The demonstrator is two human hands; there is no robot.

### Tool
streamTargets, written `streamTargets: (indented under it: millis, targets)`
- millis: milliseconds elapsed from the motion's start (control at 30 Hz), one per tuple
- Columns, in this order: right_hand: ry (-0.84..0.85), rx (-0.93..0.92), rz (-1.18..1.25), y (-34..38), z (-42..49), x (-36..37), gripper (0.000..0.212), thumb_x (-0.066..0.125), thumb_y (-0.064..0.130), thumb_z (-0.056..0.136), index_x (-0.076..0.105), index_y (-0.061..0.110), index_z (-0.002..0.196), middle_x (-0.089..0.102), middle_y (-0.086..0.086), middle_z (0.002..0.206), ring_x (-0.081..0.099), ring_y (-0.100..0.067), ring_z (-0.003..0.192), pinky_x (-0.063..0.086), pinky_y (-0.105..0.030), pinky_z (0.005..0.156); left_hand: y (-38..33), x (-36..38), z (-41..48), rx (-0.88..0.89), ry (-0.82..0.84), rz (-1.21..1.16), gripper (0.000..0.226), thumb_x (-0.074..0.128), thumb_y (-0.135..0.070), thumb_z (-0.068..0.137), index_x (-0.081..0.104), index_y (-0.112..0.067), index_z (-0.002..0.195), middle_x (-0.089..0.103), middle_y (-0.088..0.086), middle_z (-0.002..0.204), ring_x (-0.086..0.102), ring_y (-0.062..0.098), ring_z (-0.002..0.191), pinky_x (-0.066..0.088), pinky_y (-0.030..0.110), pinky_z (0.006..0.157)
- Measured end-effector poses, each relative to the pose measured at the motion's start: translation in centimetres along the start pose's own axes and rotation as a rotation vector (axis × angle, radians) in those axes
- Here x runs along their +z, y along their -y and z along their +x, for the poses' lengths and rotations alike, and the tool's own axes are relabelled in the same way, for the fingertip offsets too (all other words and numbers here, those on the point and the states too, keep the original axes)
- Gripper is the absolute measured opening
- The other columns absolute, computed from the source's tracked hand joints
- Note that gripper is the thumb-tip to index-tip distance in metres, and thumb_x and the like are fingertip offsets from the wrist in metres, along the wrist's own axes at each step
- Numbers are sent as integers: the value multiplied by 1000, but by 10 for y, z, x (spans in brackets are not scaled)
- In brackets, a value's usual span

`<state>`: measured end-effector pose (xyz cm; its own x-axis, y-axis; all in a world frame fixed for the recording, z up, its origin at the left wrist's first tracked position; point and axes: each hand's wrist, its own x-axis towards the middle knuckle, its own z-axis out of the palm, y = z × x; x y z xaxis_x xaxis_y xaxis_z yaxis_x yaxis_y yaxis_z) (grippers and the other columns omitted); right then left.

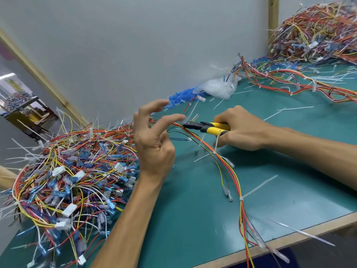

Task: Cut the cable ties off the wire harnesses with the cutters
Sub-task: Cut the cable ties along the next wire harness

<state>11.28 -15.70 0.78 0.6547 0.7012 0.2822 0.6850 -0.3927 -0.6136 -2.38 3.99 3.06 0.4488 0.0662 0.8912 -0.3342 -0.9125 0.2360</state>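
Note:
My right hand (241, 128) grips the yellow-handled cutters (207, 128), whose dark jaws point left at a white cable tie (188, 119) on a red, orange and yellow wire harness (229, 169). That harness runs from the middle of the green table down past its front edge and carries more white ties (241, 198). My left hand (154, 140) hovers just left of the jaws with fingers spread and loosely bent, holding nothing that I can see.
A big tangle of harnesses (73, 180) with blue terminals and white connectors fills the left. Another heap (318, 31) lies at the back right. A clear plastic bag (218, 86) and blue terminals (179, 97) sit by the wall. Cut ties (297, 108) litter the green mat (193, 219).

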Motion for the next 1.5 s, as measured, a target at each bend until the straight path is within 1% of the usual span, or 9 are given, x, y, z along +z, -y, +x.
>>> streamTargets:
  millis: [133, 400, 733, 933, 1033, 1133, 1267, 1367, 1500]
  targets:
    - [-31, -65, -27, 1, 0, -3, 35, 74, 44, 61, 51, 17, 64, 42, 0, 54, 33, -21, 53, 31, -39, 52, -4, -4, -1, -66, 236, -57, 56, 55, 6, 70, 80, -24, 112, 60, -3, 134, 52, 21, 124, 42, 56, 99]
    - [-122, -129, -3, 3, -1, -7, 34, 80, 28, 64, 47, 18, 64, 40, 2, 55, 31, -20, 54, 30, -38, 52, -6, -2, -2, -91, 247, -19, 37, 59, -18, 95, 70, -23, 130, 64, -11, 127, 55, 13, 122, 41, 54, 100]
    - [-202, -121, -33, 4, -2, -5, 28, 75, 33, 58, 52, 20, 68, 48, 3, 54, 38, -21, 54, 37, -36, 53, -1, -1, -1, -165, 306, 12, 22, 65, -26, 94, 74, -15, 110, 67, -7, 133, 57, 11, 131, 41, 50, 108]
    - [-292, -111, -132, 5, -2, -7, 24, 71, 33, 69, 59, 13, 73, 50, -2, 55, 40, -33, 59, 42, -38, 56, 0, 1, -2, -346, 292, -130, 24, 72, -35, 93, 76, -17, 108, 75, -2, 87, 72, 19, 83, 56, 45, 79]
    - [-347, -113, -195, 8, -1, -7, 29, 71, 40, 75, 63, 12, 76, 54, -5, 57, 47, -40, 63, 46, -39, 60, 1, 7, -3, -392, 276, -226, 29, 72, -34, 93, 73, -20, 119, 66, 10, 75, 65, 28, 69, 56, 51, 69]
    - [-374, -126, -213, 7, -1, -6, 35, 68, 47, 76, 63, 13, 76, 53, -3, 57, 47, -41, 64, 40, -37, 59, 0, 10, -2, -416, 250, -289, 37, 72, -33, 95, 63, -37, 130, 59, 16, 72, 62, 31, 65, 56, 43, 63]
    - [-412, -128, -246, 5, -1, -4, 27, 80, 37, 77, 61, 17, 75, 50, 2, 55, 47, -39, 64, 30, -33, 60, 4, 9, -1, -419, 292, -312, 9, 70, -25, 98, 76, -24, 105, 67, 7, 76, 60, 18, 60, 50, 26, 57]
    - [-467, -121, -256, 6, -1, -1, 25, 70, 42, 68, 63, 21, 78, 51, 4, 57, 51, -37, 63, 28, -31, 62, 8, 9, -1, -412, 320, -289, 10, 68, -27, 100, 74, -19, 97, 64, -4, 73, 55, 10, 62, 45, 27, 59]
    - [-504, -123, -280, 7, -2, 2, 28, 64, 43, 64, 65, 21, 81, 50, 5, 57, 51, -35, 62, 25, -30, 60, 10, 8, 3, -361, 310, -206, 8, 67, -23, 100, 72, -21, 94, 65, 4, 89, 57, 9, 78, 44, 21, 70]
